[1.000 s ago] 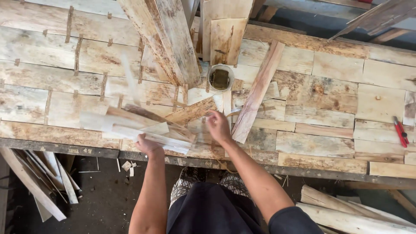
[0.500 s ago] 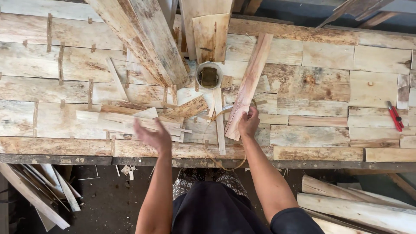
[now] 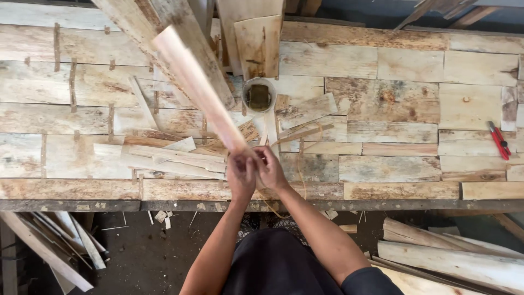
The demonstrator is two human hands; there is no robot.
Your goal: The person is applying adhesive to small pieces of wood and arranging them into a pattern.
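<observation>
Both your hands clamp the near end of a long wooden slat [image 3: 197, 90]: your left hand [image 3: 240, 176] and right hand [image 3: 271, 169] are pressed together, fingers wrapped round it. From the head view, the slat rises off the plank workbench [image 3: 382, 104], angled up and away to the left, its far end blurred. Just beyond your hands sits a small round tin [image 3: 258, 96] among loose wood offcuts [image 3: 164, 155]. Far right on the bench lies a red cutter [image 3: 499, 140].
</observation>
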